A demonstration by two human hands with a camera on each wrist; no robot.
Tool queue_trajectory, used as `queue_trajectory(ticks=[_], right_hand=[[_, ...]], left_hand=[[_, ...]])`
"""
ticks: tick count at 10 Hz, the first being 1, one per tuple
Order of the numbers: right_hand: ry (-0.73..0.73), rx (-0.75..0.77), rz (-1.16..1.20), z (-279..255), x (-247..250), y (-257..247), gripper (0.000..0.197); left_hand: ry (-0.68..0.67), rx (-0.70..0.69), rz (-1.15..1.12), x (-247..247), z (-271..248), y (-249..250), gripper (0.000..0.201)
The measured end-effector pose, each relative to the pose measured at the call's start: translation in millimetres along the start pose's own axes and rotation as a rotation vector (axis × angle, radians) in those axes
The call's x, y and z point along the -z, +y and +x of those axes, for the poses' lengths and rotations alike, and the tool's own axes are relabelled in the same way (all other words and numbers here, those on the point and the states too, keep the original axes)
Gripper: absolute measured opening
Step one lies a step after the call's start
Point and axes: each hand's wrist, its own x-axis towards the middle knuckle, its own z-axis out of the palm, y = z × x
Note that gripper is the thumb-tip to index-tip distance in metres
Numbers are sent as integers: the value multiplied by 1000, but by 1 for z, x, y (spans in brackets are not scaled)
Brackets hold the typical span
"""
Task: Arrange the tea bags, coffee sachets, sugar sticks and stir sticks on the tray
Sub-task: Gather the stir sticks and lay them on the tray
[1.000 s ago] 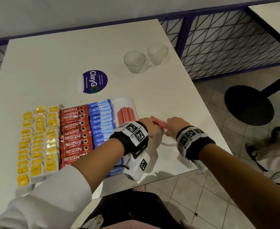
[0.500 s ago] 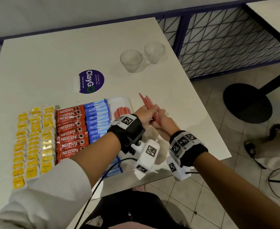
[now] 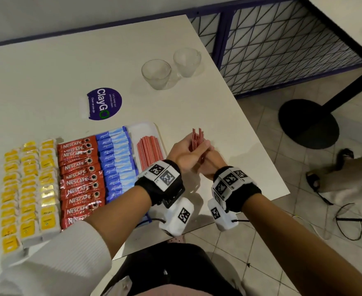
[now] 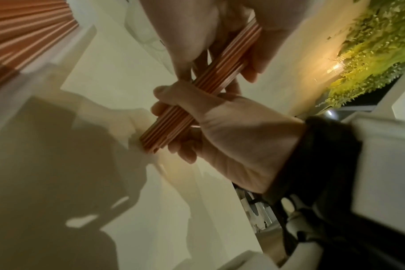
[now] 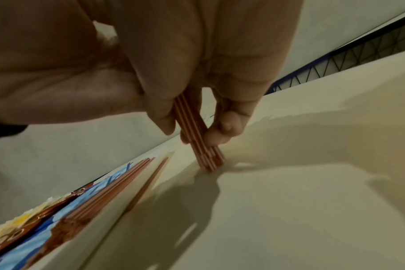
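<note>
Tray holds tea bags, coffee sachets, sugar sticks, stir sticks L→R. Both hands, left hand & right hand, grip red stick bundle, now upright vs tilted 0.5 s ago.

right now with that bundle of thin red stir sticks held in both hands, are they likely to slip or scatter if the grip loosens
Probably yes. The bundle of thin red stir sticks is loose, unbanded and smooth-looking, so sticks could slide out. The left hand and right hand both grip it upright, its lower end on the white table, likely squaring the ends. The sticks look stiff and light, so dropped ones may roll.
</note>
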Motion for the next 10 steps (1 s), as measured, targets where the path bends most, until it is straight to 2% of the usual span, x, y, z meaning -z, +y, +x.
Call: queue_trajectory(ticks=[1, 2, 3, 4, 5, 6, 7, 8, 9, 10], right_hand=[[34, -14, -397, 5, 0, 10, 33], [112, -103, -369, 6, 0, 13, 27], [118, -153, -359, 10, 2, 14, 19], [80, -60, -493, 8, 6, 13, 41], [76, -34, -235, 3, 12, 12, 49], [116, -49, -120, 9, 14, 18, 42], [103, -50, -220, 9, 15, 16, 43], [93, -74, -423, 7, 15, 17, 38], [86, -84, -453, 6, 15, 16, 33], [40, -22, -575, -1, 7, 8, 14]], left_hand=[[71, -6, -36, 1, 4, -2, 19], [81, 2, -87, -2, 5, -7, 28], [88, -13, -137, -6, 7, -11, 35], [91, -18, -165, -9, 8, -13, 49], [77, -38, -148, -9, 7, -13, 51], [58, -40, -143, -7, 8, -13, 37], [65, -41, -132, -7, 9, -15, 37], [63, 10, -112, -8, 9, -15, 45], [59, 1, -89, -7, 7, -10, 41], [104, 17, -162, 2, 6, 1, 45]])
